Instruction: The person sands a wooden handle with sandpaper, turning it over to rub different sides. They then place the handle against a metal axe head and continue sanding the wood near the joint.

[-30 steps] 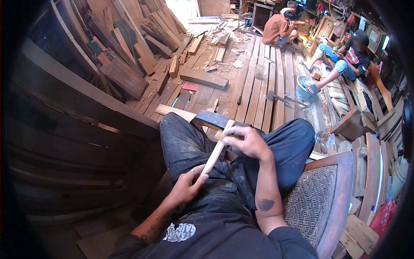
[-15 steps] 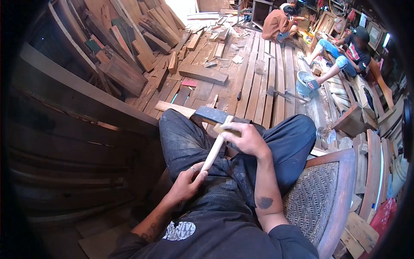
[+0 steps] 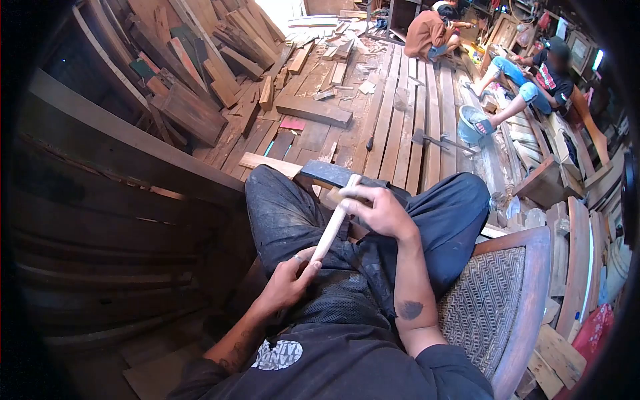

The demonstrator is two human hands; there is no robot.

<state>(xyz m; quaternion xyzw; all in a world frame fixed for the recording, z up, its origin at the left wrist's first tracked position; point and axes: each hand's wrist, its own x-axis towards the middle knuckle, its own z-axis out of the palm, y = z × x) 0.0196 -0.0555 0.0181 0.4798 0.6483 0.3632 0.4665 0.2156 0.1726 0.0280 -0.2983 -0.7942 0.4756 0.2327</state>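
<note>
My left hand [image 3: 292, 280] is closed around the lower end of a pale, slim wooden stick [image 3: 328, 235], which slants up and away from me over my lap. My right hand [image 3: 381, 212] is closed at the stick's upper end, fingers pressed over it. A tan folded piece that looks like sandpaper [image 3: 332, 196] shows by the right fingertips, mostly hidden. Just beyond the stick's tip, a dark grey flat-topped piece [image 3: 325, 174] lies across between my knees, with a light wooden board [image 3: 270, 165] to its left.
Wood planks [image 3: 193, 110] lean at the left, above a dark wooden panel [image 3: 127, 143]. Scraps cover the slatted floor [image 3: 380, 127]. A hatchet-like tool [image 3: 433, 140] and a bucket [image 3: 471, 125] lie ahead. Two people sit at the back right. A woven chair seat [image 3: 483, 307] is beside me.
My right hand has shifted slightly at the stick's upper end, and less of the tan piece shows under its fingers. The left hand keeps its hold.
</note>
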